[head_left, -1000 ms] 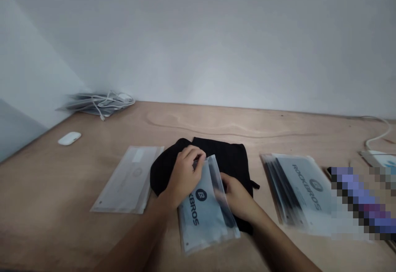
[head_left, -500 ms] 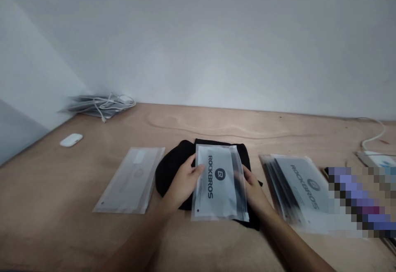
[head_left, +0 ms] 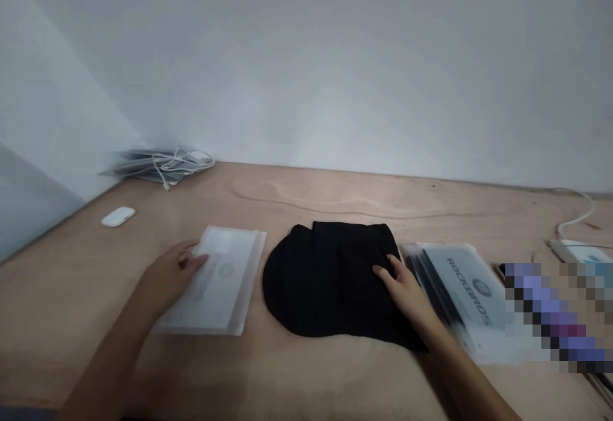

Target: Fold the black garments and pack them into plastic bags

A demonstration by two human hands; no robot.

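Left grip [head_left: 172,274] curled on pouch [head_left: 221,299], right [head_left: 406,287] on cloth [head_left: 311,283]

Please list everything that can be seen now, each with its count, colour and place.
Walls: two, grey, behind and at left
Table: one, light brown, under everything
Bags: several, count unclear, grey, far left corner
Left cable: one, white, on the bags
Case: one, white, left
Left pouch: at least one, frosted white, left of the cloth
Cloth: at least one, black, centre
Right pouches: several, frosted and dark, right of the cloth
Right cable: one, white, far right
Box: one, white and blue, far right
Pixelated thing: count unclear, mostly purple, right
Left hand: one, bare, at the left pouch
Right hand: one, bare, on the cloth
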